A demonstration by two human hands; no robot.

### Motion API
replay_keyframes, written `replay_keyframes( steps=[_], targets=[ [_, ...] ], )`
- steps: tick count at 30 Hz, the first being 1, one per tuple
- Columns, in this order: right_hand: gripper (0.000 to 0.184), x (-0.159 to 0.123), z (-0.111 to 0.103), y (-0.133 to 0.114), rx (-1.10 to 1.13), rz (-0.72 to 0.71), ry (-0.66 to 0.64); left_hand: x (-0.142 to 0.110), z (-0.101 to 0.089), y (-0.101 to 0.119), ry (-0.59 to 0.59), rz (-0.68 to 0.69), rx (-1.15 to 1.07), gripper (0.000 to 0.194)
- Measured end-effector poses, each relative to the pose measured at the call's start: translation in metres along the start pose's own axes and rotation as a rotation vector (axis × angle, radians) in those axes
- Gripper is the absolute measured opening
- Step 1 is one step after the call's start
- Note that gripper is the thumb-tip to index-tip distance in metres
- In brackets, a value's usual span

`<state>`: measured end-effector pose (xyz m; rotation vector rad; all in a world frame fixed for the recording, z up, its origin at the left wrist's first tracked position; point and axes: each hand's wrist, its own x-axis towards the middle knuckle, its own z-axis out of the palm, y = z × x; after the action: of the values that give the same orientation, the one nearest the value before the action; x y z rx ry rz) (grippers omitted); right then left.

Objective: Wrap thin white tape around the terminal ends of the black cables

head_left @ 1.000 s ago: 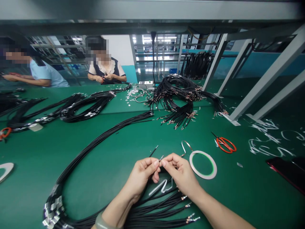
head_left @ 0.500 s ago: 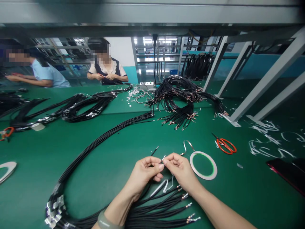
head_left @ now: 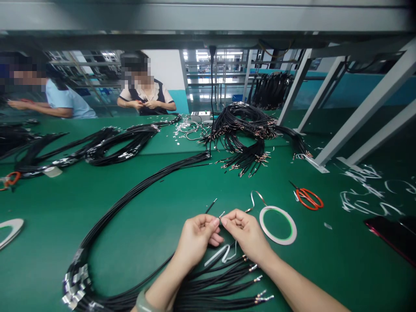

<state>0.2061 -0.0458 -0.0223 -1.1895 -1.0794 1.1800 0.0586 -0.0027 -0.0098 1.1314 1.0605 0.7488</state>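
My left hand (head_left: 199, 236) pinches a black cable close to its end. The cable's bright metal tip (head_left: 222, 214) pokes up between my two hands. My right hand (head_left: 245, 229) has thumb and forefinger pressed together at that same tip, almost touching the left fingertips. Another black cable end (head_left: 211, 206) sticks out beyond my left hand. Below my wrists lies a fan of black cables (head_left: 221, 284) with metal and copper ends, and a white strip (head_left: 217, 255) rests over them. A roll of copper-coloured tape (head_left: 292, 225) lies just right of my right hand.
Orange-handled scissors (head_left: 308, 198) lie to the right, near white strip scraps (head_left: 364, 182). Cable coils (head_left: 243, 119) are heaped at the back. Grey metal posts (head_left: 364, 104) stand on the right. Two people work across the green table (head_left: 136, 229).
My left hand has turned slightly, its fingertips now closer to the cable tip, so less of the tip shows. The right hand has barely moved. The table's things stay put.
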Motion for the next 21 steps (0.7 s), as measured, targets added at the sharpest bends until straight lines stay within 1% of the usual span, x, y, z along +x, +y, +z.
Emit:
replay_keyframes(
  steps=[4, 9, 15, 21],
  targets=[
    [0.022, 0.0000, -0.0008, -0.0001, 0.010, -0.006, -0.014, -0.0028, -0.0005, 0.0038, -0.048, -0.040, -0.051, 0.034],
    [0.022, 0.0014, -0.0022, 0.0000, 0.034, 0.004, -0.032, -0.0040, -0.0019, 0.0066, -0.101, -0.084, -0.189, 0.029],
    [0.022, 0.0031, -0.0041, -0.0031, 0.063, 0.015, -0.043, -0.0034, -0.0036, 0.0050, -0.158, -0.130, -0.260, 0.028],
    [0.022, 0.0004, -0.0015, -0.0084, 0.100, 0.043, -0.023, -0.0035, -0.0023, 0.0041, -0.219, -0.167, -0.344, 0.024]
  ],
)
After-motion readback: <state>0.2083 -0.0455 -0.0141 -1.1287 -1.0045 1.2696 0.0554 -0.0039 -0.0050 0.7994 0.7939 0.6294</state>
